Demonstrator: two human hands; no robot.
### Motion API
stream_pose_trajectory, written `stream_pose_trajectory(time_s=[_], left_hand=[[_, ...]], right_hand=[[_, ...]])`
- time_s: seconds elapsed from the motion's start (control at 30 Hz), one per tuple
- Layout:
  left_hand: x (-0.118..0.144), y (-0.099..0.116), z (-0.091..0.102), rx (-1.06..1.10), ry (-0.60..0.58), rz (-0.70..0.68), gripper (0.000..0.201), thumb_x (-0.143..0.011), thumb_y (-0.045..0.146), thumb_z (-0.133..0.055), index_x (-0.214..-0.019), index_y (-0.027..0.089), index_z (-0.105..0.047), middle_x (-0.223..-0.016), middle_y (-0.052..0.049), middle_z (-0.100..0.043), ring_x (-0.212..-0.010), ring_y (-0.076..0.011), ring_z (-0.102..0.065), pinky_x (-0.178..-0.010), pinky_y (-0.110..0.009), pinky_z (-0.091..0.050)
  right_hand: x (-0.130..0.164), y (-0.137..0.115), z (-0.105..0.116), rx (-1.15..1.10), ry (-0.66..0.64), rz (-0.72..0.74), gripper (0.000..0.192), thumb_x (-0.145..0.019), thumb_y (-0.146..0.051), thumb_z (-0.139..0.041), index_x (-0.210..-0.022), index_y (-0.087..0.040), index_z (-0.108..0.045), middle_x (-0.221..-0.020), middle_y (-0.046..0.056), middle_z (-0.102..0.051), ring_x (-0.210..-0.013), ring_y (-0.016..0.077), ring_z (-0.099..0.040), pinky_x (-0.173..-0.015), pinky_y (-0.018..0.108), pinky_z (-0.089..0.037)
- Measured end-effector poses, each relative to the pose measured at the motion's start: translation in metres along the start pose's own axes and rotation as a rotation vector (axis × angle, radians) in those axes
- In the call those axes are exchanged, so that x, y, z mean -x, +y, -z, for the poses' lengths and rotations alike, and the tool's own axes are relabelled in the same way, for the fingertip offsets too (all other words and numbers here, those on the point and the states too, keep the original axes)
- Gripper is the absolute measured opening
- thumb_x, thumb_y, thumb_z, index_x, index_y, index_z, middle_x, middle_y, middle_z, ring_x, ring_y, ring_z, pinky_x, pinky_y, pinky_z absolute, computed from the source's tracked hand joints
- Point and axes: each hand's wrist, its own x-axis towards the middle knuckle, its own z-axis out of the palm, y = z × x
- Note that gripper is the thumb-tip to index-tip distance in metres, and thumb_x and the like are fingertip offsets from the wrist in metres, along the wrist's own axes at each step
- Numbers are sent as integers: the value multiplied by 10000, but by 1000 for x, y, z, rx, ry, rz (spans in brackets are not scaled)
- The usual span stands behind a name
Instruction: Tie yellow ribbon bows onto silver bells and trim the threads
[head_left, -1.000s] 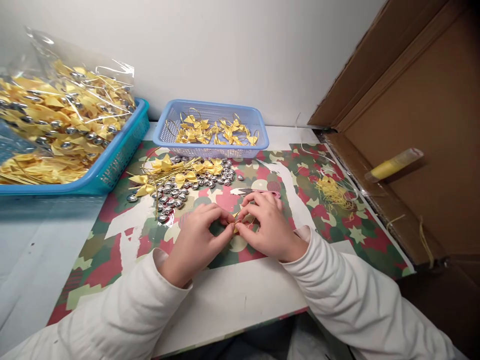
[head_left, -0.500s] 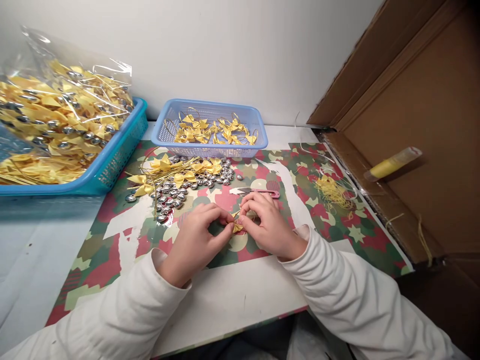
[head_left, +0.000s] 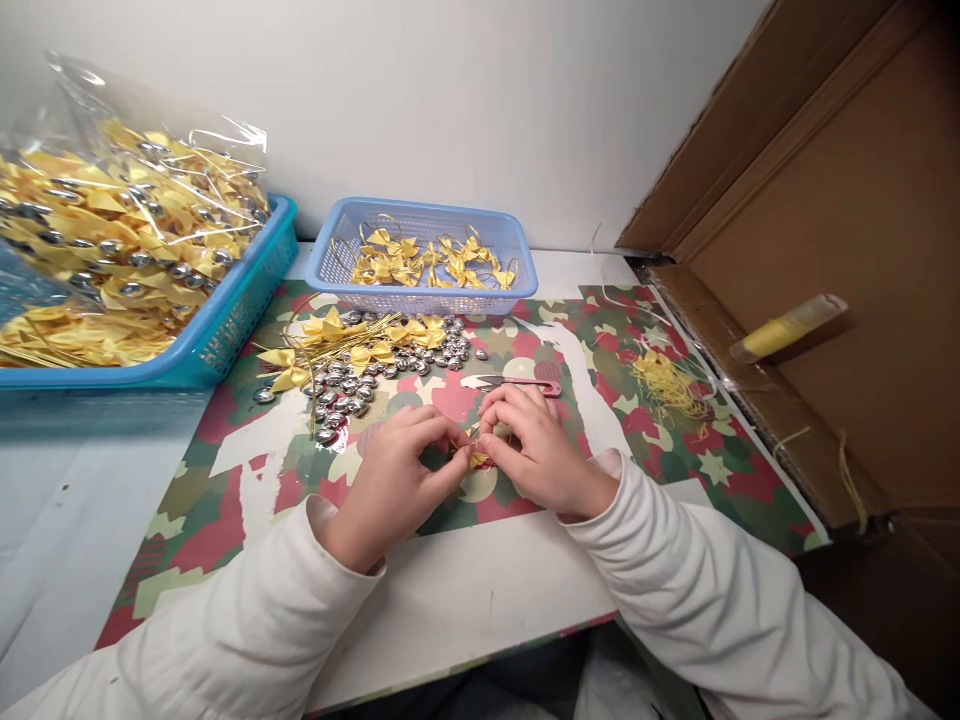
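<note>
My left hand [head_left: 409, 465] and my right hand [head_left: 536, 450] meet above the patterned sheet, thumbs and forefingers pinched. Between the fingertips is a small yellow ribbon bow [head_left: 478, 459], partly covered by them. Its gold cord barely shows. Just beyond my right fingers lies a pair of pink thread snips [head_left: 536, 385]. Ahead and to the left, several silver beads [head_left: 349, 385] are spread in a heap. More yellow bows with gold cords [head_left: 330, 330] rest on and beside the beads.
A blue basket [head_left: 424, 303] of looped bows stands against the wall. At left, a larger blue basket [head_left: 251, 290] holds a clear bag [head_left: 165, 200] of bows and beads. Yellow thread scraps [head_left: 667, 385] lie to the right, near a cardboard wall [head_left: 840, 200] with a yellow tube [head_left: 787, 328].
Both hands stay pinched at nearly the same spot, with slight finger movement around the bow. The whole view has shifted a little.
</note>
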Motion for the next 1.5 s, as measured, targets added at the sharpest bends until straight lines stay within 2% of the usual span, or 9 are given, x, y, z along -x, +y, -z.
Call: stream_pose_trajectory(time_s=[0.07,0.23,0.33,0.47,0.7,1.1,1.23,1.5], left_hand=[[0,1,0,-1,0,3,178,-836,282,-563,-681,205,-606,-689,-10,-605,-678,-173,-540,-636,-310,-405],[1,1,0,-5,-7,9,183,-840,284,-548,-683,210,-607,-687,-14,-606,-679,-177,-534,-631,-310,-401],[1,0,-1,2,-4,1,161,-833,276,-556,-701,205,-615,-712,-18,-616,-704,-181,-543,-648,-313,-406],[1,-1,-1,9,-2,3,165,-833,269,-559,-697,192,-613,-714,-16,-606,-695,-173,-537,-652,-314,-399],[1,0,0,13,13,-16,116,-810,253,-590,-719,185,-611,-731,-13,-597,-713,-175,-532,-660,-311,-405],[1,-4,-2,7,10,-65,161,-872,289,-579,-821,189,-694,-724,-15,-592,-719,-178,-529,-658,-308,-392],[1,-7,-3,5,5,-67,202,-898,297,-550,-824,211,-717,-690,-8,-571,-701,-176,-512,-637,-300,-375],[-2,-2,-2,38,-2,-34,215,-865,269,-548,-689,200,-649,-675,-3,-578,-701,-170,-503,-640,-295,-382]], right_hand=[[0,0,3,34,31,18,102,-854,-194,-532,-760,-216,-568,-1047,14,-623,-1035,213,-494,-936,421,-325],[2,-2,6,129,219,150,47,-783,-240,-600,-812,-222,-633,-1046,34,-634,-1005,220,-504,-888,392,-340],[4,1,1,274,187,239,93,-792,-262,-627,-864,-232,-677,-1115,41,-645,-1055,244,-490,-891,416,-309],[3,7,-5,381,176,297,151,-879,-236,-577,-810,-248,-710,-1126,28,-665,-1068,238,-486,-890,427,-276],[2,8,-5,373,242,324,144,-872,-246,-637,-762,-248,-730,-1050,19,-689,-1026,218,-490,-858,399,-268],[2,12,-5,412,317,379,182,-882,-278,-650,-728,-257,-744,-884,-7,-706,-940,194,-484,-823,389,-215],[1,14,-5,408,278,354,202,-892,-295,-643,-725,-265,-753,-853,-9,-711,-918,184,-492,-823,388,-206],[-2,10,3,247,202,258,112,-828,-306,-727,-725,-276,-758,-834,-13,-686,-915,177,-502,-815,370,-224]])
